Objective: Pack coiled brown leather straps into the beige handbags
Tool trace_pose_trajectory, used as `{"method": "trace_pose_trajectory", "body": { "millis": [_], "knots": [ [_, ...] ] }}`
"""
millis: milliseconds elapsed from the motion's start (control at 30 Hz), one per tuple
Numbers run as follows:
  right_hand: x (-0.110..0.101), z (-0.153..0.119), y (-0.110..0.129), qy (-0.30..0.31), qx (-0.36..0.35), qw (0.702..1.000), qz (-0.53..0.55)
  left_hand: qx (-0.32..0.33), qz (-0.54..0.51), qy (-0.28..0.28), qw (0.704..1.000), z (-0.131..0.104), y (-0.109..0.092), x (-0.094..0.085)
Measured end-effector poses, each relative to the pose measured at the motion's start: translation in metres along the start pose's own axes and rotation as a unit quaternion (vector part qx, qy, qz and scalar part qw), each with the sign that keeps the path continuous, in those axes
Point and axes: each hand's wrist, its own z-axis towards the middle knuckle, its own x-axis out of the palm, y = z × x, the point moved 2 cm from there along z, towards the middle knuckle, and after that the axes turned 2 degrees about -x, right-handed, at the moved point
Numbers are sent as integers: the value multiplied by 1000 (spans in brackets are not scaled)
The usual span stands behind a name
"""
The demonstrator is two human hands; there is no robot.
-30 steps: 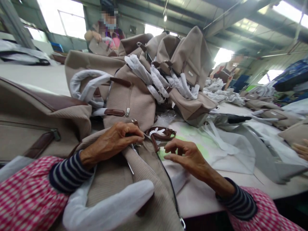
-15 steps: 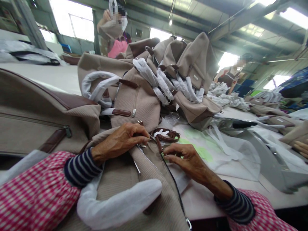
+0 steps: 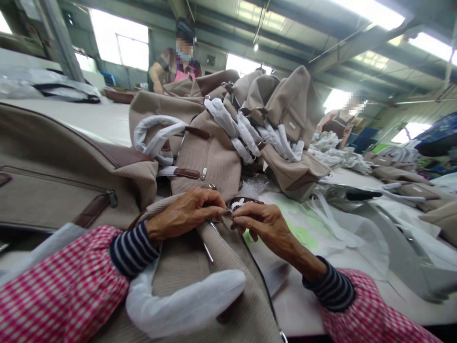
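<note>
Head view: from where I stand, a person's bare hands meet over the top edge of a beige ribbed bag [image 3: 182, 259], which lies on the tabletop [image 3: 296, 309] right in front of the body. The left hand [image 3: 189, 212] reaches across it, thumb and forefinger pinched together on a bit of the bag's edge beside the zip [image 3: 228, 245], probably so the soft cloth doesn't slump. The right hand [image 3: 262, 221] comes in from the other side, its fingers bunched close to the left fingertips; whether they're clamped on anything I can't tell, since the spot is tiny and half covered. A brown strap [image 3: 255, 200] sits coiled just behind them, bound with a white tie [image 3: 237, 204], presumably against tangling. White wrapping covers the bag's handle [image 3: 189, 305], likely to guard it from scuffs. Another bag [image 3: 132, 186] lies to the left, and a pile of bags [image 3: 300, 109] is heaped farther back, seemingly to keep them within reach.

Against half a second ago, the right hand has moved in: it was apart from the left, near the strap's end, and now it blocks part of the coil. The left hand keeps its pinch. Across the room, a co-worker [image 3: 185, 74] no longer has a bag raised in front of the head.
</note>
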Motion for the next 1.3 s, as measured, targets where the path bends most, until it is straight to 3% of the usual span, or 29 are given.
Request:
{"method": "trace_pose_trajectory", "body": {
  "millis": [133, 533, 833, 1000, 1300],
  "knots": [
    [8, 8, -2, -11, 31, 999, 22, 15, -6, 9, 1000, 1, 0, 0],
    [15, 11, 2, -14, -40, 988, -151, 45, 76, 11, 996, -1, 3, 1],
    [16, 23, -3, -47, 44, 995, 74, 16, 49, 5, 999, 0, 2, 0],
    [19, 21, -2, -43, 28, 994, 93, -6, 30, 8, 999, -2, 2, 0],
    [33, 17, -19, -75, -19, 994, 81, -31, -24, 71, 997, -4, 3, -2]
  ]
}}
